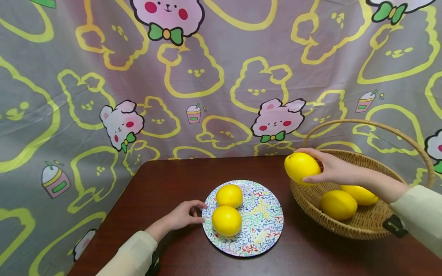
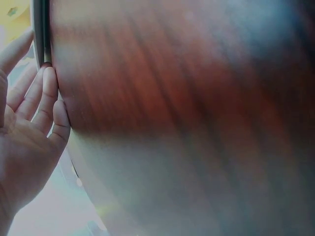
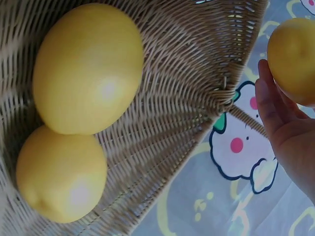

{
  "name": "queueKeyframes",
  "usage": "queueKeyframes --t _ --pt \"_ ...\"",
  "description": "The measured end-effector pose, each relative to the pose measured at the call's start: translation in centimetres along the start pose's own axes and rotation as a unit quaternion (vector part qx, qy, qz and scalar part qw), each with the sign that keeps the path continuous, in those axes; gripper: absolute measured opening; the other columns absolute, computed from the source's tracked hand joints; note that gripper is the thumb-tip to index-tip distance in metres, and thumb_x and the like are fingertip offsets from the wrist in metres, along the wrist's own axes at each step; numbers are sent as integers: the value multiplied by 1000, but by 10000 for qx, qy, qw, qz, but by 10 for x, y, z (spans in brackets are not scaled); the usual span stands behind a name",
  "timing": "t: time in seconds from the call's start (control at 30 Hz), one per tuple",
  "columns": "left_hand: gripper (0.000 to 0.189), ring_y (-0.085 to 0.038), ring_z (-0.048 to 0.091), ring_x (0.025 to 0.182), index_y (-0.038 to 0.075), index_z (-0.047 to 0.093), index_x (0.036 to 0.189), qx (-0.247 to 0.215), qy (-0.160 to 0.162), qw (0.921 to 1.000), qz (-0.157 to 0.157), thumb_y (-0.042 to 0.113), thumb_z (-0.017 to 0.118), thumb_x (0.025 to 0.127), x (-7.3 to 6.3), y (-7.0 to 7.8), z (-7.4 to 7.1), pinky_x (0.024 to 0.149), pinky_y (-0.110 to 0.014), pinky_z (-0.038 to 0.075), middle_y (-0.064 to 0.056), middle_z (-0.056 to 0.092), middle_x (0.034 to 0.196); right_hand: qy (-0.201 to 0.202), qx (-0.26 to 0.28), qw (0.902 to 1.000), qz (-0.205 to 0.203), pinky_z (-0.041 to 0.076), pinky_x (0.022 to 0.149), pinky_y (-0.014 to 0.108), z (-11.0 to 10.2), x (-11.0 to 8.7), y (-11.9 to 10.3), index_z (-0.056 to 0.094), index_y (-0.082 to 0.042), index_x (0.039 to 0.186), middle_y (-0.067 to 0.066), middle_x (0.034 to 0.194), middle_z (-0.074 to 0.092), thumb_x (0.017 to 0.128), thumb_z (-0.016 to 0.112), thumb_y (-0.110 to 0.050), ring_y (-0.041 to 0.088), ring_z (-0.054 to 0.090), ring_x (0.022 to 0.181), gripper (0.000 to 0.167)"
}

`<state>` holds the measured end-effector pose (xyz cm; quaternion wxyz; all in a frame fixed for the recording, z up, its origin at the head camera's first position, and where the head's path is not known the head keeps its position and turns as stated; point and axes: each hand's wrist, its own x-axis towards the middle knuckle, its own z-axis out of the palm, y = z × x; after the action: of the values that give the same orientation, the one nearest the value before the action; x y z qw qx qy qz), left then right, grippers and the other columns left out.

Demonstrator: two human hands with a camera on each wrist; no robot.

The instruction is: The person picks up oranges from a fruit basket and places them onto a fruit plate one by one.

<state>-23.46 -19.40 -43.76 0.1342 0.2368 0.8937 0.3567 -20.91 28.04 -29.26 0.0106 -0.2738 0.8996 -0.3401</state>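
Observation:
My right hand (image 1: 328, 166) grips a yellow lemon (image 1: 302, 168) between thumb and fingers, held up over the left rim of a wicker basket (image 1: 307, 209). Inside the basket two more lemons lie side by side, the nearer lemon (image 1: 338, 205) and a farther lemon (image 1: 360, 194); the right wrist view shows both from above. A round plate (image 1: 259, 230) with a multicoloured squiggle pattern carries two lemons, a back lemon (image 1: 229, 196) and a front lemon (image 1: 226, 221). At the plate's left edge my left hand (image 1: 181, 216) rests its fingertips on the rim, thumb apart from the fingers.
Everything stands on a dark brown wooden table (image 1: 172, 176). A tall arched handle (image 1: 386, 130) rises over the basket. Behind the table hangs a grey curtain (image 1: 221, 99) printed with yellow outlines and pink rabbits, which also runs down the left side.

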Motion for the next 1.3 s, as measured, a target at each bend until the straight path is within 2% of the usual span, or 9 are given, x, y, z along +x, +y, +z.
queueKeyframes --t 0.23,0.47,0.63,0.9,1.3 --pt "41 -18 54 77 14 65 119 -54 -5 10000 -45 26 79 82 0 -1 0 65 -26 50 4 63 106 -97 41 9999 -69 48 74 42 6 11 -9 36 -10 143 13 123 54 81 79 -24 25 56 89 77" --pt "41 -17 54 76 13 65 118 17 45 10000 15 25 79 82 1 0 2 65 -25 49 3 63 106 -322 168 9993 -68 47 74 42 12 22 -15 36 -15 142 11 119 55 81 79 -25 26 57 87 75" --pt "41 -17 53 76 12 65 118 19 50 10000 9 25 80 82 0 1 2 65 -26 49 2 63 106 -506 190 9985 -54 47 74 41 18 29 -15 34 -14 144 12 118 55 81 78 -26 25 56 87 77" --pt "40 -17 54 75 12 65 118 21 41 10000 56 25 79 82 0 -1 2 64 -25 48 3 63 105 -713 65 9974 -54 48 74 39 31 43 -15 35 -13 143 10 117 55 80 79 -30 24 56 87 79" --pt "40 -17 54 75 11 64 118 54 37 9999 88 25 79 83 1 0 0 64 -25 47 1 60 100 -962 -300 9944 -315 47 75 39 46 65 -22 39 -10 141 6 115 56 77 80 -32 22 55 89 79"
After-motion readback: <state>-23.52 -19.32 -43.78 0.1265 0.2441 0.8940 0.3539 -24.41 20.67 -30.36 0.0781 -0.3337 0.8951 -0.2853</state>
